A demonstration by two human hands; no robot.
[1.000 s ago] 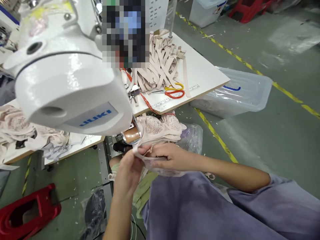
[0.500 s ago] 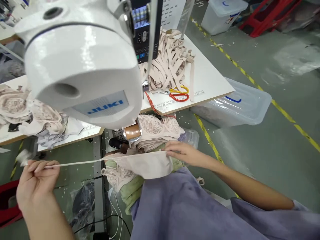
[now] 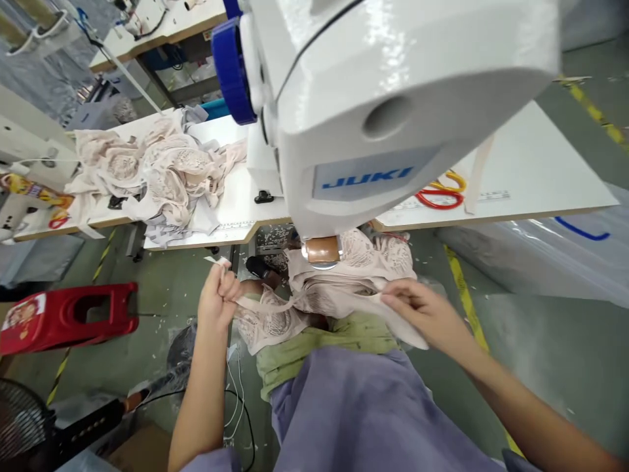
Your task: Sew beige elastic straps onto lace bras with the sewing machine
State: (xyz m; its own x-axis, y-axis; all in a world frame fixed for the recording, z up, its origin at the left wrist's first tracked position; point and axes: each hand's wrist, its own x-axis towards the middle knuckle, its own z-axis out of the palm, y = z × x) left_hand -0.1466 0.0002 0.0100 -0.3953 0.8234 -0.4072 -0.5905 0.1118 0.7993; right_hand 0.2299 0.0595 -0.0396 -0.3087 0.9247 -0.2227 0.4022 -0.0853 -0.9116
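My left hand is closed round one end of a narrow beige strip, and a pale scrap pokes out above the fist. The strip sags slightly towards a beige fabric piece, whose right part my right hand pinches between thumb and fingers. Both hands are below the white sewing machine head. Beige lace bra pieces are stacked under its metal and copper-coloured arm end. Another lace cup lies on green cloth over my lap.
Lace garments are heaped on the left table. Red-and-yellow scissors lie on the right tabletop. A red stool and a fan are at the left; a clear plastic bin is at the right.
The view has swung left. My left hand has come closer to my right, and the strip, taut before, now sags. The fabric piece has shifted and folded near my right hand.
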